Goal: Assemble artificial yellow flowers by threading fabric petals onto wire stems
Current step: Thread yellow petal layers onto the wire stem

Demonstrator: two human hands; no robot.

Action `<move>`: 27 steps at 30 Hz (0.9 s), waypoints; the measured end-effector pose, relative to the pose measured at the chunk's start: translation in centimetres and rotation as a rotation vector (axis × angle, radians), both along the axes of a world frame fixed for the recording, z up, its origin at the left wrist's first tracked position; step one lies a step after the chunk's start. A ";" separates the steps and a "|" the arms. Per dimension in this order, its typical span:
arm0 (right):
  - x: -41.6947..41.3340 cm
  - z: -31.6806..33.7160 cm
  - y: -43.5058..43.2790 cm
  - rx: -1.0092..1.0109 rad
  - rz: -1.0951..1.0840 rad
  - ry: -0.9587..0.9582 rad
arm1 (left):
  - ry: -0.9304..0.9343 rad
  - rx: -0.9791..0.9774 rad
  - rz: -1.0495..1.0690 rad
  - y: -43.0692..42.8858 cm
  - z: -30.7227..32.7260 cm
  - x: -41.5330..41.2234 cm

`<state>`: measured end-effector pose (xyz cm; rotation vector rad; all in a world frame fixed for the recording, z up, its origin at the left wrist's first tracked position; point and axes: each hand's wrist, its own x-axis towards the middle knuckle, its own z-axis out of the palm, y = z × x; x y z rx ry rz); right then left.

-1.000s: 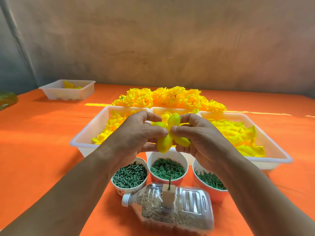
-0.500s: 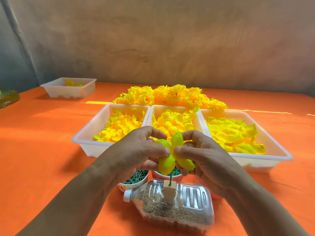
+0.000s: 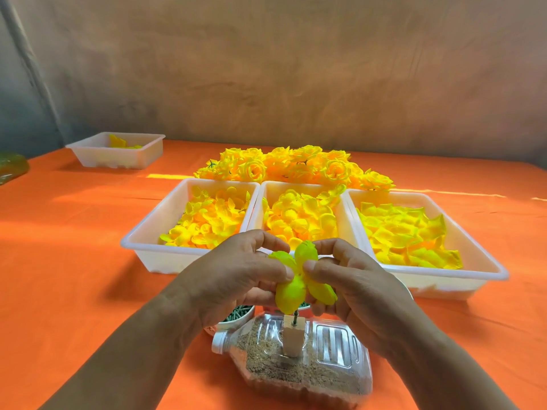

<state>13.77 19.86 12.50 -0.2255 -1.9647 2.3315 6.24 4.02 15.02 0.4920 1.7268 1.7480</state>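
A clear bottle (image 3: 334,350) with sand in it lies near the front edge of the orange table (image 3: 74,261). A small wooden block (image 3: 293,335) sticks out of it. A thin green wire stem (image 3: 295,316) stands straight up from the block. The yellow petal piece (image 3: 299,276) is right above the stem tip. I cannot tell if they touch. The left hand (image 3: 236,279) pinches its left side and the right hand (image 3: 355,291) pinches its right side, thumbs pressed tight on the cloth. Both hands are just as near, so the petal piece likely needs to go straight down.

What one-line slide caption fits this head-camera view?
Left hand and right hand pinch a yellow petal piece over the wire stem mounted on a sand-filled bottle.
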 end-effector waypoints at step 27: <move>0.3 -0.1 -0.3 0.013 -0.053 0.091 | 0.003 0.018 -0.019 0.1 0.1 0.4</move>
